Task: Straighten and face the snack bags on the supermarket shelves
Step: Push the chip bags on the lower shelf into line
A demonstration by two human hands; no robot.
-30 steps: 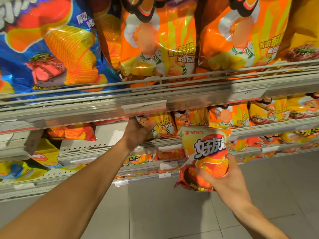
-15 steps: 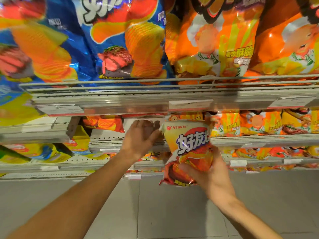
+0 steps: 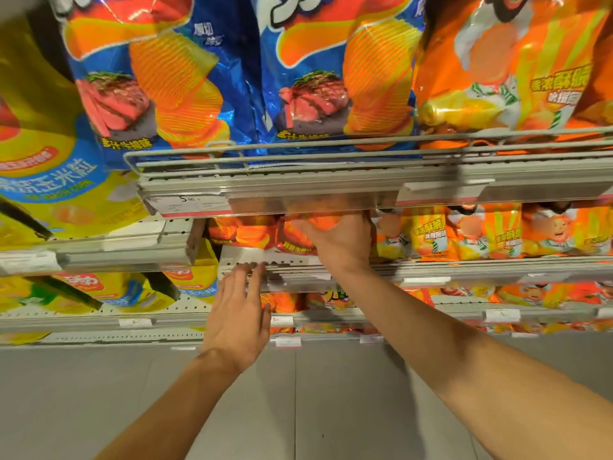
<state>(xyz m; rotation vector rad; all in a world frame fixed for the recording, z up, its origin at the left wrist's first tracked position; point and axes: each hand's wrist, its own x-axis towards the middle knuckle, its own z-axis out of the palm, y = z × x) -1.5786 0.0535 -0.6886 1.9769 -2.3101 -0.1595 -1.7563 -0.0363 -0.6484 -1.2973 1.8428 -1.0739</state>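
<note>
Under the top shelf lip, on the second shelf (image 3: 298,260), the red bag (image 3: 292,235) is going into the gap beside another red bag (image 3: 238,232). The right hand (image 3: 338,242) grips its top, fingers curled round it; the left hand (image 3: 237,313) is flat and holds nothing, fingertips resting on the shelf edge. My guess at the risk: shoved in with that low lip overhead, the bag could crumple or end up tilted with the label turned away, or nudge its neighbour crooked. Orange bags (image 3: 464,232) fill the row to the right, big blue bags (image 3: 298,78) sit above, yellow bags (image 3: 66,180) to the left, grey tiled floor (image 3: 331,410) below.
</note>
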